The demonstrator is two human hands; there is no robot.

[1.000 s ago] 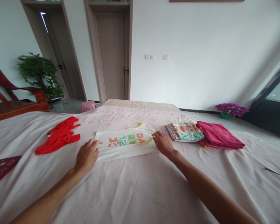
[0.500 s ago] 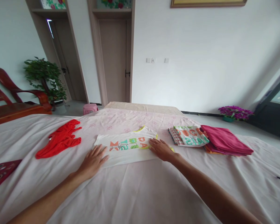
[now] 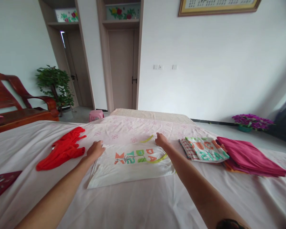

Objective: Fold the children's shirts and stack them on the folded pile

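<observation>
A white T-shirt point(image 3: 133, 173) with bright printed letters and yellow trim lies in front of me, its near part folded over. My left hand point(image 3: 97, 149) is closed on the shirt's far left corner. At the far right corner, beside the yellow neckline, my right hand point(image 3: 161, 140) pinches the fabric. The fingertips of both hands are partly hidden. To the left of the shirt lies a crumpled red garment point(image 3: 62, 149), apart from my hand.
Folded printed clothes point(image 3: 206, 149) and a folded magenta garment point(image 3: 250, 156) lie on the right of the sheet-covered surface point(image 3: 138, 203). A dark red patterned item point(image 3: 3, 184) is at the left edge. Beyond stand a pink stool point(image 3: 96, 115) and a wooden chair point(image 3: 26, 108).
Both hands went from lying flat on the shirt to gripping its far corners. The shirt's near part now spreads closer to me. The view has shifted slightly.
</observation>
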